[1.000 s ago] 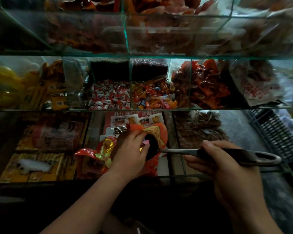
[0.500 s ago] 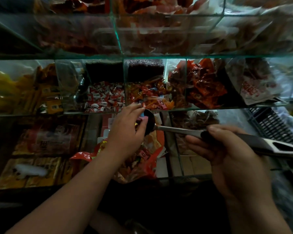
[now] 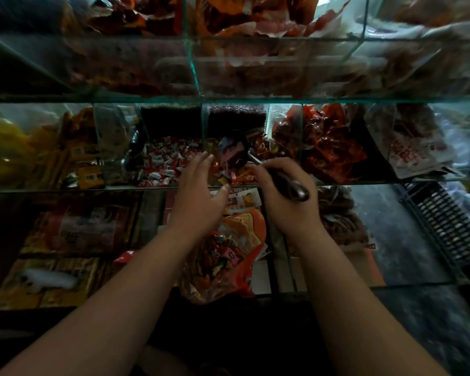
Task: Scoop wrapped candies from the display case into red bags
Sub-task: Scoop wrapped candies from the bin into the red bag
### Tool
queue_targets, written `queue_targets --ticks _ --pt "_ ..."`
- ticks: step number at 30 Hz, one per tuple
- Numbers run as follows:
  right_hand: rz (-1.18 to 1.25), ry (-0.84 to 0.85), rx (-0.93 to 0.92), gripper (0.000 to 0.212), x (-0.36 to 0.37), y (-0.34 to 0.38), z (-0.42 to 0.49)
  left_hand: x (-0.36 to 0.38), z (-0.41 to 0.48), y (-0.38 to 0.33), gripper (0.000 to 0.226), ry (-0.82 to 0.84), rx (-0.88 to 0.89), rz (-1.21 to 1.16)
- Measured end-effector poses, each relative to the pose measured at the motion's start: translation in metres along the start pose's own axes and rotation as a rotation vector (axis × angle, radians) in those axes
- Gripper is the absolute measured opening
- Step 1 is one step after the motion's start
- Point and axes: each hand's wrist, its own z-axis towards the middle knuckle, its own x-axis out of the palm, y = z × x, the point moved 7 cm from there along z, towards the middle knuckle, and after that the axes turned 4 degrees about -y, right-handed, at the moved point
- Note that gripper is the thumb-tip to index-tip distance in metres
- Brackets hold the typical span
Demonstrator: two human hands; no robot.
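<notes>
Now right hand [image 3: 285,204] grips the scoop [image 3: 234,151] over candies [image 3: 243,175]; left hand [image 3: 198,202] lies spread.

Dim room, with a black slatted crate [image 3: 445,223] on the grey floor [image 3: 385,218] at right.

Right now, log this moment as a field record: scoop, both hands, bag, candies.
scoop: bowl above the mixed wrapped candies, seemingly loaded
right hand: grips the scoop handle
left hand: fingers straight beside the scoop bowl, holds nothing
red bag: below the hands, candies inside, no hand on it
red-and-white candies: next compartment to the left
</notes>
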Motion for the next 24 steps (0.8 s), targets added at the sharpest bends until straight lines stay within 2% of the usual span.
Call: queue_targets --ticks 2,4,9,15,20,24 --pt "-0.176 0.136 -0.174 0.01 0.012 0.003 0.0 0.002 -0.009 0.008 0.071 0.039 -0.004 0.02" --pt "-0.239 0.177 -0.254 0.012 0.012 0.007 -0.007 0.004 -0.016 0.014 0.074 0.071 -0.011 0.02" --pt "-0.102 0.033 -0.318 0.009 -0.019 0.035 -0.035 -0.002 -0.021 0.015 0.075 0.083 -0.033 -0.025" --pt "0.156 -0.08 -0.165 0.025 -0.054 0.068 -0.072 -0.01 -0.033 0.0 0.076 0.083 0.021 -0.139" --pt "0.279 -0.057 -0.047 0.007 -0.071 0.083 -0.083 -0.017 -0.054 -0.008 0.077 0.077 0.061 -0.092" --pt "0.269 0.009 0.093 0.012 -0.081 0.074 -0.09 -0.024 -0.092 0.004 0.065 0.046 0.07 -0.131"
